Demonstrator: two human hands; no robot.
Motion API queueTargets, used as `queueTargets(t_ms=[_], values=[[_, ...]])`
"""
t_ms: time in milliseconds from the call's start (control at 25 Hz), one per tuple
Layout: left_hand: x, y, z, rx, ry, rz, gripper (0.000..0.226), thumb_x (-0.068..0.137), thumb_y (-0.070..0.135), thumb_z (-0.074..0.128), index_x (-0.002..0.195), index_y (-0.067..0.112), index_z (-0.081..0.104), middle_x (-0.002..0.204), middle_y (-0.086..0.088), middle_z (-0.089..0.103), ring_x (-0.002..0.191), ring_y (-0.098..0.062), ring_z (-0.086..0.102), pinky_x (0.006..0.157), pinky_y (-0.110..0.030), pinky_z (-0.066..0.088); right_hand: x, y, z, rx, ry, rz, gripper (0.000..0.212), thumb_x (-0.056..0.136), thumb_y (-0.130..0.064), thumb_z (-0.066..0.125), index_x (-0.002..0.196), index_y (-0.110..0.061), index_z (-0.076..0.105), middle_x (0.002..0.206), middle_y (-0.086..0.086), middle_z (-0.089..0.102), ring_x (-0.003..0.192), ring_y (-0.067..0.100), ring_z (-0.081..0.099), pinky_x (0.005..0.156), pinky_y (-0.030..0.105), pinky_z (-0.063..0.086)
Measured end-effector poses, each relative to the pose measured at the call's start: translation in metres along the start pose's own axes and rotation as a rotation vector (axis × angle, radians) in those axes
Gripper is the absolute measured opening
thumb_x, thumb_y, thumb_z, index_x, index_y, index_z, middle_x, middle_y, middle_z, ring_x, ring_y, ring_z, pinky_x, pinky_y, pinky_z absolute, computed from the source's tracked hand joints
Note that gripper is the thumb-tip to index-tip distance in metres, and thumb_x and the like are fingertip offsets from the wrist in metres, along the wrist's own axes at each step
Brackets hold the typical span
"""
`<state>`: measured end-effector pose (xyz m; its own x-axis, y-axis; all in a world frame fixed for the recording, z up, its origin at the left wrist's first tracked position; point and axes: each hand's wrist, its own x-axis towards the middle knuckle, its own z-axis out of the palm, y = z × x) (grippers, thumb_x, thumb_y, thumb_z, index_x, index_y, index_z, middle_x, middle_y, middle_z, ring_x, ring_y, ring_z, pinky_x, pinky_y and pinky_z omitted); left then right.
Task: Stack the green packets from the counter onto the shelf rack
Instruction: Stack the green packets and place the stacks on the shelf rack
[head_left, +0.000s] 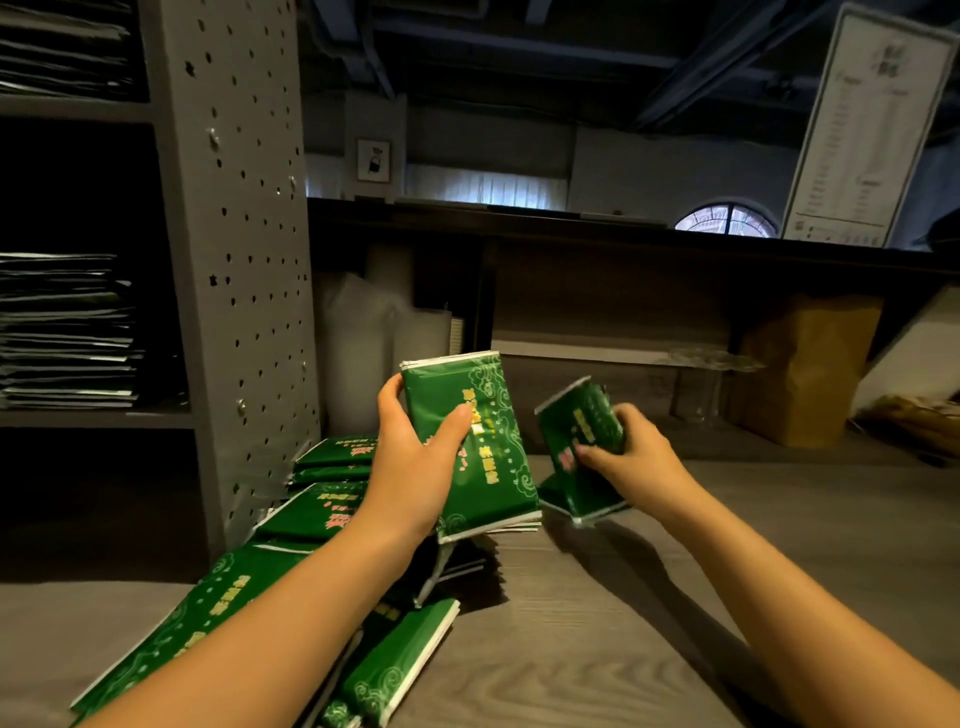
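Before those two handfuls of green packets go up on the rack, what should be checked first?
1. Left hand grips the larger bundle, thumb across its front: ok.
2. Right hand grips the smaller bundle: ok, though blurred.
3. Larger bundle's edges squared: not ok, lower edges fan out.
4. Room above the stack on the shelf rack: ok, dark gap shows.
5. Counter emptied of loose packets: not ok, several lie beside the rack.

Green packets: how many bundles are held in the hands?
2. The larger bundle is in the left hand; the smaller bundle is in the right hand. More packets lie on the counter, partly hidden under the left arm.
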<state>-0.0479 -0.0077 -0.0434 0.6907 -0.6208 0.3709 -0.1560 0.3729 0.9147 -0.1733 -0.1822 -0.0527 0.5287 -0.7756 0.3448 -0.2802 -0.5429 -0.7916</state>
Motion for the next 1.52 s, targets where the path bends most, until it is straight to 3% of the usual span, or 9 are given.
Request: queueTargets(t_ms=[240, 360, 520, 720, 1040, 1160, 1320, 1400, 1520], values=[[0.005, -0.002, -0.003, -0.069, -0.007, -0.073, 0.035, 0.091, 0.016, 0.057, 0.124, 0.023, 0.048, 0.108, -0.004, 0.066, 0.087, -0.017, 0.068, 0.062, -0.030, 0.056, -0.028, -0.048, 0.002, 0.745, -0.177, -0.012, 0.021, 0.087, -0.011, 0.061, 0.108, -0.016, 0.061, 0.092, 0.003, 0.073, 0.078, 0.019, 0.070, 0.067, 0.032, 0.057], [0.005, -0.002, -0.001, -0.092, 0.000, -0.081, 0.023, 0.092, 0.014, 0.055, 0.113, 0.021, 0.055, 0.107, -0.008, 0.068, 0.090, -0.022, 0.068, 0.070, -0.037, 0.056, -0.041, -0.058, 0.021, 0.706, -0.280, -0.060, 0.022, 0.087, -0.008, 0.061, 0.107, -0.017, 0.062, 0.097, 0.004, 0.073, 0.086, 0.019, 0.070, 0.073, 0.031, 0.058], [0.004, -0.005, 0.003, -0.088, 0.038, -0.036, 0.032, 0.099, 0.021, 0.041, 0.131, 0.018, 0.041, 0.114, -0.008, 0.063, 0.102, -0.024, 0.063, 0.084, -0.042, 0.053, -0.052, -0.063, 0.043, 0.597, -0.224, -0.149, 0.039, 0.088, -0.012, 0.062, 0.123, -0.024, 0.049, 0.113, 0.001, 0.067, 0.101, 0.014, 0.066, 0.088, 0.032, 0.055], [-0.003, -0.008, 0.005, -0.107, -0.047, -0.064, 0.078, 0.075, 0.070, 0.049, 0.141, 0.032, 0.032, 0.128, -0.003, 0.059, 0.114, -0.019, 0.058, 0.100, -0.045, 0.044, -0.061, -0.065, 0.056, 0.598, -0.303, -0.231, 0.054, 0.093, -0.007, 0.054, 0.138, -0.027, 0.032, 0.119, -0.004, 0.061, 0.101, 0.000, 0.063, 0.081, 0.013, 0.051], [0.001, -0.009, 0.002, -0.146, -0.112, -0.074, 0.065, 0.082, 0.030, 0.061, 0.139, 0.028, 0.030, 0.115, -0.004, 0.065, 0.099, -0.020, 0.067, 0.078, -0.034, 0.054, -0.049, -0.052, 0.052, 0.493, -0.423, -0.266, 0.072, 0.096, -0.019, 0.051, 0.150, -0.034, 0.005, 0.144, -0.006, 0.043, 0.127, 0.007, 0.048, 0.107, 0.034, 0.042], [0.002, -0.011, 0.001, -0.059, -0.065, -0.016, 0.063, 0.086, 0.021, 0.062, 0.139, 0.029, 0.027, 0.118, -0.001, 0.060, 0.095, -0.013, 0.066, 0.069, -0.026, 0.054, -0.039, -0.051, 0.045, 0.526, -0.452, -0.201, 0.051, 0.101, -0.026, 0.040, 0.146, -0.036, 0.018, 0.142, -0.009, 0.043, 0.125, 0.005, 0.048, 0.099, 0.020, 0.045], [0.000, -0.006, 0.000, -0.030, -0.030, 0.071, 0.058, 0.087, 0.017, 0.062, 0.133, 0.030, 0.030, 0.107, 0.008, 0.059, 0.083, -0.006, 0.068, 0.058, -0.019, 0.054, -0.012, -0.016, 0.023, -0.076, -0.122, -0.183, 0.042, 0.102, -0.031, 0.034, 0.143, -0.022, 0.037, 0.145, 0.002, 0.044, 0.133, 0.017, 0.040, 0.103, 0.031, 0.037], [0.000, -0.002, -0.001, -0.036, 0.008, 0.085, 0.059, 0.086, 0.019, 0.063, 0.134, 0.029, 0.031, 0.112, 0.006, 0.058, 0.095, -0.015, 0.065, 0.067, -0.028, 0.057, -0.004, 0.011, 0.019, -0.500, -0.149, -0.140, 0.050, 0.101, -0.036, 0.034, 0.148, -0.019, 0.027, 0.150, 0.005, 0.036, 0.137, 0.025, 0.032, 0.109, 0.037, 0.030], [0.001, 0.000, -0.003, -0.032, 0.039, 0.102, 0.058, 0.085, 0.020, 0.064, 0.133, 0.028, 0.033, 0.111, 0.006, 0.057, 0.099, -0.018, 0.063, 0.073, -0.034, 0.055, -0.001, 0.031, 0.026, -0.640, -0.292, -0.027, 0.061, 0.100, -0.044, 0.031, 0.152, -0.024, 0.006, 0.155, 0.005, 0.026, 0.141, 0.029, 0.023, 0.112, 0.041, 0.024]])
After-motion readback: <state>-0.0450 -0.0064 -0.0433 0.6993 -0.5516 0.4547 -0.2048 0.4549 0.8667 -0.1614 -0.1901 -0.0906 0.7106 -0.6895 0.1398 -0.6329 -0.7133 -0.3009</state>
